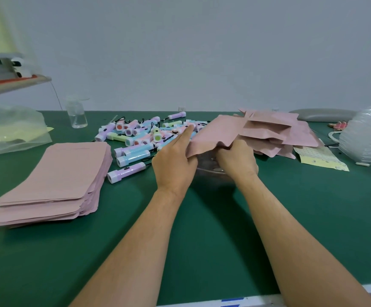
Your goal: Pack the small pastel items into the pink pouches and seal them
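Head view: left grip (175, 161), right grip (236, 159) both curled tight, pinching pink pouch (217, 132).

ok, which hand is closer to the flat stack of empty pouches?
Left. The left hand grips a pouch right of the stack; the right hand holds the same pouch, farther right.

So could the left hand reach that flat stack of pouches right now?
Probably yes, once it lets go: the left hand grips a pouch with the right hand, and only a low torch lies between it and the stack.
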The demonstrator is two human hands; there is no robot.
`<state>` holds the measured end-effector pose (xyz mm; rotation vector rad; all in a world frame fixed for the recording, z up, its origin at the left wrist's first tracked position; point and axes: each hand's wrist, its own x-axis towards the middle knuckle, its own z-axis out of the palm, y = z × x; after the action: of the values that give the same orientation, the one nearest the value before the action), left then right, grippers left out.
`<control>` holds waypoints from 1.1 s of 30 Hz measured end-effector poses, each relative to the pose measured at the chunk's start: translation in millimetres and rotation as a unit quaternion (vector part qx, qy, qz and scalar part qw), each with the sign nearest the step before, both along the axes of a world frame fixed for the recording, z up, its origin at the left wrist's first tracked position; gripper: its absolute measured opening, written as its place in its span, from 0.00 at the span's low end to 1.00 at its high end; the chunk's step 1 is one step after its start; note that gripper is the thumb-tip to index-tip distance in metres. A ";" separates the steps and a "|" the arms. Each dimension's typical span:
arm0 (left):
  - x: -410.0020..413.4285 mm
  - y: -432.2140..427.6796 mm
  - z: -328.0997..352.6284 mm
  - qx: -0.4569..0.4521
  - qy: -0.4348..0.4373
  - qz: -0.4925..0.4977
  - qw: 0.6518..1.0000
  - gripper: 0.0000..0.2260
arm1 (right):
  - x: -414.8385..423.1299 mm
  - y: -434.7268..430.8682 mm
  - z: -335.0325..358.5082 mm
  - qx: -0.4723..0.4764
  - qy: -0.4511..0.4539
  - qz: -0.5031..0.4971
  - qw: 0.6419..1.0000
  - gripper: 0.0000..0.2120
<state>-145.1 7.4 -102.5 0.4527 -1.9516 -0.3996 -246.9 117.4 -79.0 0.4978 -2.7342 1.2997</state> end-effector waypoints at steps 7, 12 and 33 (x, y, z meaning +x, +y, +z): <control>-8.4 -5.1 -2.0 0.133 -0.081 -0.089 0.984 0.29 | -3.1 1.7 -4.7 0.057 0.105 -0.038 0.992 0.12; 0.4 -7.4 -2.2 0.312 -0.132 -0.362 0.868 0.59 | -7.1 10.6 -1.3 0.073 0.180 -0.015 0.981 0.11; 3.1 -11.2 29.9 0.433 0.094 -0.336 0.831 0.42 | 43.5 -1.3 25.8 0.048 0.475 0.153 0.865 0.13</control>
<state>-142.1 -3.9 -72.6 0.2419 -1.5871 -1.7547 -203.4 116.2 -53.3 1.2235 -1.9091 0.6443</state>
